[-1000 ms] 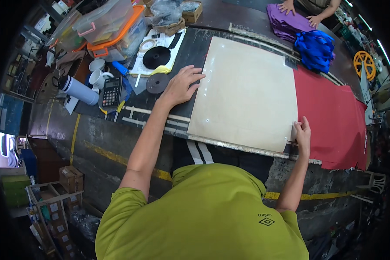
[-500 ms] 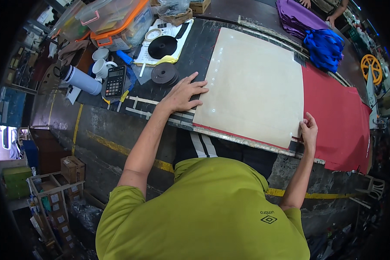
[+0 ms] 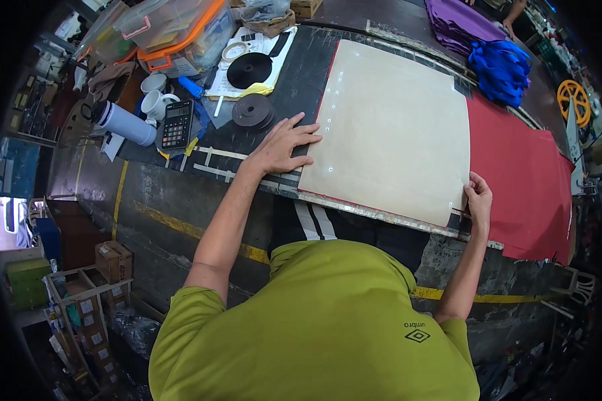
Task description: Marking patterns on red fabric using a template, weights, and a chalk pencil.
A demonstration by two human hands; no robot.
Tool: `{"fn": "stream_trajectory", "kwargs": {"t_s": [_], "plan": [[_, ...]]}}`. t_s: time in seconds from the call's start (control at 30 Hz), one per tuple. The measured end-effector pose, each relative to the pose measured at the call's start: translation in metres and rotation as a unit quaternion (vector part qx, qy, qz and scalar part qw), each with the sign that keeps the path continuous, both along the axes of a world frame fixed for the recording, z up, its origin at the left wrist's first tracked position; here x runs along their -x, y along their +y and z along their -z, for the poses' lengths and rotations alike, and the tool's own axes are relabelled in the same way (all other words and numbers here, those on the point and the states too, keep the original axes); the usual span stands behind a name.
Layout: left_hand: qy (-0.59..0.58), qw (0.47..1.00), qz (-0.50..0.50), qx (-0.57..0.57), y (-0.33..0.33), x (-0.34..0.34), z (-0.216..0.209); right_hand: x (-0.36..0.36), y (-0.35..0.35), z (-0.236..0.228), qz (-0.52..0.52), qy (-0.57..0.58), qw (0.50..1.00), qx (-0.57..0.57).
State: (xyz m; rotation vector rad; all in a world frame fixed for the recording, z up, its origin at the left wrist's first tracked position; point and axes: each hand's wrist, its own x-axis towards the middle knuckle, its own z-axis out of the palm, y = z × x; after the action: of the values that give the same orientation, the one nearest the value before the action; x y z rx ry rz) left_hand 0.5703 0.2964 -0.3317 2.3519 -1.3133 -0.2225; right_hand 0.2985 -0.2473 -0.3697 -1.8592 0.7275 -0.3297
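A large cream template sheet (image 3: 388, 134), with a row of small holes near its left side, lies over red fabric (image 3: 518, 180) on the dark table. Thin strips of red peek out along the sheet's left and near edges. My left hand (image 3: 284, 146) rests flat with fingers spread, its fingertips on the sheet's left edge. At the near right corner, my right hand (image 3: 477, 199) pinches the sheet's right edge between thumb and fingers. Whether those fingers also catch the fabric beneath is hidden.
Left of the sheet are black round discs (image 3: 253, 112), a calculator (image 3: 178, 124), white mugs (image 3: 156, 104), a bottle (image 3: 124, 123) and clear bins (image 3: 174, 30). Purple fabric (image 3: 458, 30) and blue strips (image 3: 500, 70) lie at the far right, near another person's arm (image 3: 514, 15).
The cream sheet has shifted slightly right, showing more red along its left edge and less along its near edge. Both my hands stay in nearly the same places.
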Motion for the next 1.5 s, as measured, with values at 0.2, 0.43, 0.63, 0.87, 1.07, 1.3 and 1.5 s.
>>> {"fn": "stream_trajectory", "kwargs": {"t_s": [0.2, 0.43, 0.63, 0.87, 1.07, 1.3, 1.5], "plan": [[0.015, 1.000, -0.010, 0.002, 0.001, 0.000, 0.003, 0.000, 0.001, 0.001, -0.003, 0.000, 1.000, -0.004], [0.027, 1.000, 0.008, -0.011, 0.001, -0.003, 0.004, -0.001, 0.007, -0.010, 0.038, 0.033, 0.997, 0.052], [0.037, 0.999, -0.007, -0.010, -0.003, 0.001, -0.003, -0.002, 0.012, -0.016, 0.026, 0.007, 0.999, 0.028], [0.044, 0.999, -0.011, -0.018, -0.005, 0.001, -0.004, -0.006, 0.009, -0.013, 0.050, 0.022, 0.998, 0.027], [0.039, 0.999, -0.009, -0.023, -0.005, 0.001, -0.002, -0.005, 0.007, -0.014, 0.036, 0.037, 0.998, 0.029], [0.019, 1.000, -0.009, -0.011, -0.005, 0.002, -0.001, -0.006, 0.008, -0.014, 0.030, 0.034, 0.997, 0.064], [0.016, 1.000, 0.012, -0.011, 0.000, -0.001, 0.003, -0.004, 0.006, -0.008, 0.035, 0.065, 0.990, 0.121]]}}
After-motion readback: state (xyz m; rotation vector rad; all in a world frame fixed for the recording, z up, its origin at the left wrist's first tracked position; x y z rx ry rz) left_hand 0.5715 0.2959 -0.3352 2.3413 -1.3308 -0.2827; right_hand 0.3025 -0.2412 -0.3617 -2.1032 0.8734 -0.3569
